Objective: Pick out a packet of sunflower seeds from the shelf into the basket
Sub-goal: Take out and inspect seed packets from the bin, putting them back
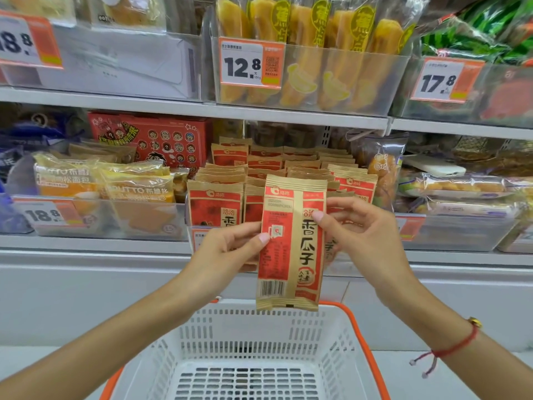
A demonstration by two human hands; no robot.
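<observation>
A flat, oblong packet of sunflower seeds [291,243], made of matte kraft-brown paper with crimped, ribbed seals at top and bottom, a red printed panel, bold black characters and a barcode near its lower edge, hangs upright in the air in front of the shelf [95,245] and just above the far rim of the basket [259,356]. The left hand [227,246] pinches its left edge with the thumb on the front face, and the right hand [360,229] grips its right edge, thumb on the front and fingers curled behind. The basket is white moulded plastic with slotted, grid-like walls and floor and a smooth orange handle [366,350]. Behind the held packet, rows of matching packets [216,203] stand upright in a clear plastic bin. Glossy transparent bread wrappers [135,183] lie to the left. A thin red cord bracelet [452,347] circles the right wrist.
</observation>
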